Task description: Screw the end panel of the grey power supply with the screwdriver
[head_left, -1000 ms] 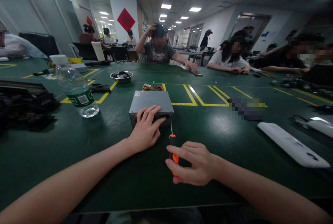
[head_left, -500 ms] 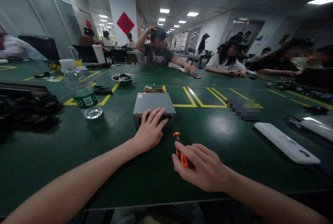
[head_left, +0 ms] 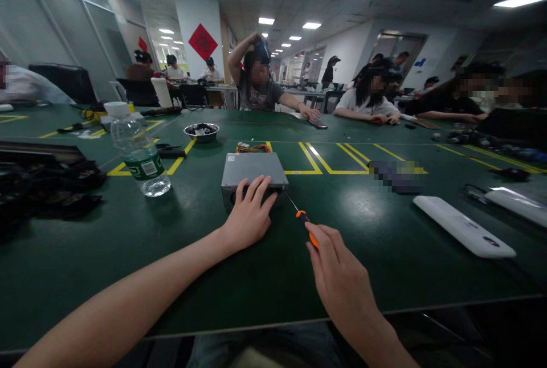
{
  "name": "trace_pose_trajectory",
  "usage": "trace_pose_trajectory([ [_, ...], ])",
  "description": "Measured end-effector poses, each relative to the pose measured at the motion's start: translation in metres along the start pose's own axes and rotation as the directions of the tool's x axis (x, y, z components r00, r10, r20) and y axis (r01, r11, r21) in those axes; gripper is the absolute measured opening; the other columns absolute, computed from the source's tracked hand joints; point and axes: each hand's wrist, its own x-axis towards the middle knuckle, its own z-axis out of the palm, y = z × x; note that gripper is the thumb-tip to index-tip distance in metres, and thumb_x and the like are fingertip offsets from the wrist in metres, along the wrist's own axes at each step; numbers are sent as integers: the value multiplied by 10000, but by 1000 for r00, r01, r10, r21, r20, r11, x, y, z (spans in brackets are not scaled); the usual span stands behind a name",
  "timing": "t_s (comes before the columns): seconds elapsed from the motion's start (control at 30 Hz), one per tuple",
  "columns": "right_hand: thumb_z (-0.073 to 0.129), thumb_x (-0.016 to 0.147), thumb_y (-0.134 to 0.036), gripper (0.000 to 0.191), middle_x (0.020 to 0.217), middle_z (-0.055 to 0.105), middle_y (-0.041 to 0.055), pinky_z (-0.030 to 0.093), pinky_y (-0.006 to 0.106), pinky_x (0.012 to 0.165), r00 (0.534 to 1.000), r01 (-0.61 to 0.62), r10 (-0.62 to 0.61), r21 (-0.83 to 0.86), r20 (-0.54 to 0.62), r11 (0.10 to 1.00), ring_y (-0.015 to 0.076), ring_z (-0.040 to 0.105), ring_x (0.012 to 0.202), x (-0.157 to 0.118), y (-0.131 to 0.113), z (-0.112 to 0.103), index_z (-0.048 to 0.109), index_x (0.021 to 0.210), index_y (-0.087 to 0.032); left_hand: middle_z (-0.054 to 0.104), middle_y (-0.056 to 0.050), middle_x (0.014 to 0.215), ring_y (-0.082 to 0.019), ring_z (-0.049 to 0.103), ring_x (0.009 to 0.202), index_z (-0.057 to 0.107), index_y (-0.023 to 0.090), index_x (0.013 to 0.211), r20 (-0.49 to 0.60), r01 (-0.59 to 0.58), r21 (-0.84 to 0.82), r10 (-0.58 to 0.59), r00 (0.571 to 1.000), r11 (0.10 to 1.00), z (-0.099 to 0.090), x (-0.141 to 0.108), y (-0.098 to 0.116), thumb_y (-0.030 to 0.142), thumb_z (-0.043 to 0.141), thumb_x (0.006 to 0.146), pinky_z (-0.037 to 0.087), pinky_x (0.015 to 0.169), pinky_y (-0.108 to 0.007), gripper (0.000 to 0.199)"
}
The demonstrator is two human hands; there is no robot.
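Observation:
A grey metal computer power supply (head_left: 255, 167) sits on the green table in front of me, its bundle of coloured wires (head_left: 252, 148) at the far side. My left hand (head_left: 250, 214) rests over its near edge, fingers spread on the casing and partly covering the near face. Between the fingers of my right hand (head_left: 337, 268) is an orange and black screwdriver (head_left: 302, 217). Its thin shaft slants up and left to the right end of the near face, close to the top corner. Whether the tip sits in a screw is too small to tell.
A water bottle (head_left: 147, 167) stands to the left, near dark parts (head_left: 47, 185). Behind is a metal bowl (head_left: 201, 133) of small items. A white device (head_left: 464, 225) lies at the right. Across the table a person (head_left: 260, 86) sits with one hand on a phone (head_left: 318, 123).
My right hand has turned and shifted right and slightly down along the screwdriver, which now slants more toward the right. My left hand stays on the power supply. The view has shifted slightly.

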Motion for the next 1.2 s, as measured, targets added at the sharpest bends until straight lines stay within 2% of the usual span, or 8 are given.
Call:
trace_pose_trajectory([
  [0.13,316,956,-333,295,758,689,65,429,239,370,989,-143,145,-56,19,988,162,629,472,2,-2,-2,491,1081,-131,335,-199,1420,-330,256,1335,538,135,1209,9,-3,10,3,1000,1000,-1,0,2,198,511,779,178,1067,-548,435],
  [0.23,310,952,-387,328,716,687,53,450,249,369,972,-223,221,13,84,975,176,637,471,1,-2,-5,498,1063,-143,333,-206,1420,-337,251,1336,533,136,1217,15,-5,17,5,1000,1000,-2,0,3,214,513,789,178,1066,-556,436],
  [0.33,340,931,-301,317,993,656,143,571,333,594,977,-204,194,113,93,972,235,679,817,-2,-11,-3,475,1158,-127,333,-204,1419,-337,249,1337,533,149,1215,15,-5,18,5,1000,1000,-2,1,4,203,519,784,180,1064,-559,434],
  [0.4,344,898,-195,372,1240,516,196,553,426,799,986,-164,155,156,67,974,283,553,1118,-5,-19,0,436,1251,-122,340,-202,1414,-337,256,1335,534,157,1212,7,-6,13,6,1000,1000,-2,1,4,190,526,776,180,1063,-560,437],
  [0.47,315,870,-101,467,1318,445,181,521,445,878,990,-133,123,209,62,969,268,472,1211,-6,-26,5,371,1331,-148,349,-200,1408,-339,266,1329,540,161,1202,-7,-7,5,7,1000,1000,-2,1,4,184,530,772,180,1063,-563,431],
  [0.6,327,884,-90,489,1250,523,138,545,369,845,993,-115,112,258,27,959,223,535,1140,-5,-31,11,332,1365,-175,349,-199,1407,-338,267,1329,543,164,1195,-11,-15,8,15,1000,1000,-2,0,4,191,524,781,186,1060,-568,416],
  [0.83,347,935,-215,274,969,647,74,553,262,671,961,-267,278,255,-6,929,165,660,837,-4,-13,8,567,1097,-194,322,-199,1422,-347,250,1337,531,190,1213,17,-18,31,17,1000,999,-2,1,3,215,540,785,184,1055,-573,429],
  [1.2,359,917,-222,271,1034,554,114,570,270,657,959,-260,282,386,-1,885,180,630,913,-7,-25,8,457,1167,-186,312,-182,1431,-350,243,1338,439,247,1312,34,-27,44,26,999,999,-3,1,4,229,543,791,176,1048,-583,531],
])
